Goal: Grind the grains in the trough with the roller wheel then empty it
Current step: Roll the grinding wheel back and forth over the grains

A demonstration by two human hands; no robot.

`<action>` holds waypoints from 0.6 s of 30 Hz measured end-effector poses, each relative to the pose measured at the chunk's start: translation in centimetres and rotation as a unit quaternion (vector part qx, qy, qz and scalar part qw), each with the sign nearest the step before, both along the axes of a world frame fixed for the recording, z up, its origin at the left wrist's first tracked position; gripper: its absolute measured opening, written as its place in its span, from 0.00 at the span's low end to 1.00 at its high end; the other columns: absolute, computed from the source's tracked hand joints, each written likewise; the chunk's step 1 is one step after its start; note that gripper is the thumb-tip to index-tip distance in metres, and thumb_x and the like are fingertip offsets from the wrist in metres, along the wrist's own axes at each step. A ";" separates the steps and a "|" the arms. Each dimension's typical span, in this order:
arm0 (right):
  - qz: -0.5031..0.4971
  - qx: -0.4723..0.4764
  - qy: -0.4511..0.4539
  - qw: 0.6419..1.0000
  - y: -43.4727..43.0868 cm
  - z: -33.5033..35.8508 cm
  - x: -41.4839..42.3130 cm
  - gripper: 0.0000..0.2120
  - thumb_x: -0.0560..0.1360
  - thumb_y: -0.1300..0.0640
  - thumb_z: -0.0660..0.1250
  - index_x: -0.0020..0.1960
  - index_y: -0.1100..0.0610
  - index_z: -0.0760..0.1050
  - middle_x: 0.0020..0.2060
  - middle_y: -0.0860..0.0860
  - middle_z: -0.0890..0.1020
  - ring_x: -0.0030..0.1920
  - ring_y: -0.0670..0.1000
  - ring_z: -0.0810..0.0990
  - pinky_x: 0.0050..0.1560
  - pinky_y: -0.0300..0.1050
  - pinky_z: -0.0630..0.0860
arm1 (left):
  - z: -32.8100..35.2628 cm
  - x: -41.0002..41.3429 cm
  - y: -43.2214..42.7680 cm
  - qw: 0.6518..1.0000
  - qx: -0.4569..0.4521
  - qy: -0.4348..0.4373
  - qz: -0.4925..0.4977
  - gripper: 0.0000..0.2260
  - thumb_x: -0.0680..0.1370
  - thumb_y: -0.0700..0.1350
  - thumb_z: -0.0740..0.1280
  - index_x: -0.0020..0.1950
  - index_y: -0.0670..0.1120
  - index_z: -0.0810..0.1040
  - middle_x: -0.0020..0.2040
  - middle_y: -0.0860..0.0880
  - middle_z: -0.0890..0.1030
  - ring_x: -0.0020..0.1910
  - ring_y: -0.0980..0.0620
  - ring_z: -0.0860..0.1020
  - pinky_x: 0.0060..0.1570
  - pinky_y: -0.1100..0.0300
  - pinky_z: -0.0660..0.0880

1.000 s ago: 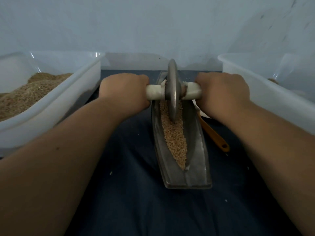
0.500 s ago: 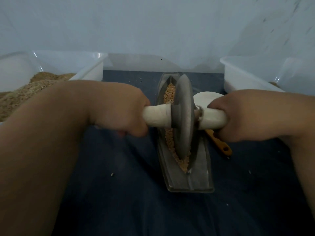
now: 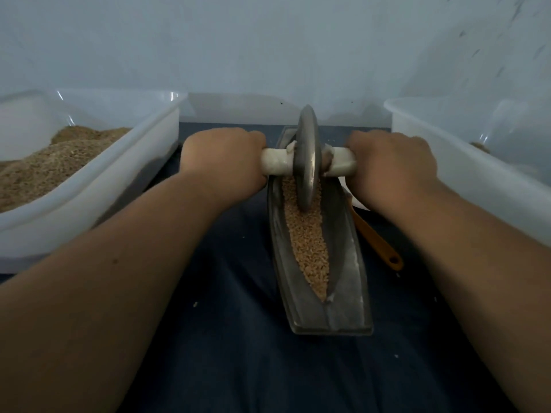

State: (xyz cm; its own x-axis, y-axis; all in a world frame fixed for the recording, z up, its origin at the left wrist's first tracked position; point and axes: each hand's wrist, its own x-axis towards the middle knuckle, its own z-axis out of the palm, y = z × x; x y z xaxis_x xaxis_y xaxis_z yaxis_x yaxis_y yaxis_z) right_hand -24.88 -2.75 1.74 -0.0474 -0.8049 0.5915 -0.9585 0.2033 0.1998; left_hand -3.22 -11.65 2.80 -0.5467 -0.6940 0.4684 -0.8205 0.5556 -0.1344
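With the trough as the dial's centre, the left hand at eleven o'clock and the right hand at one o'clock each curl their fingers tight round one end of the white axle. Together they hold the roller wheel upright at the trough's twelve o'clock end, its rim sunk in the grains, which trail in a band toward six o'clock. If the left hand pressed harder than the right, the wheel would likely tilt and ride up the sloped wall, flicking grain onto the dark cloth, where a few specks already lie. A sideways shove toward three o'clock could knock the narrow trough into the orange-handled scoop just beside it. Counted: two white tubs, the one at nine o'clock holding brown meal, the one at three o'clock showing only a trace; two hands; one wheel; one trough; one scoop.
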 end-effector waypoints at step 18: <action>0.126 0.348 -0.229 0.901 7.3 6.0 0.6 0.24 0.59 0.29 0.65 0.53 0.29 0.62 0.45 0.33 0.77 0.43 0.35 0.76 0.38 0.32 0.71 | 4.8 5.0 3.0 0.907 0.383 -0.078 -0.154 0.18 0.63 0.65 0.72 0.49 0.65 0.72 0.43 0.63 0.79 0.37 0.63 0.79 0.33 0.63 0.73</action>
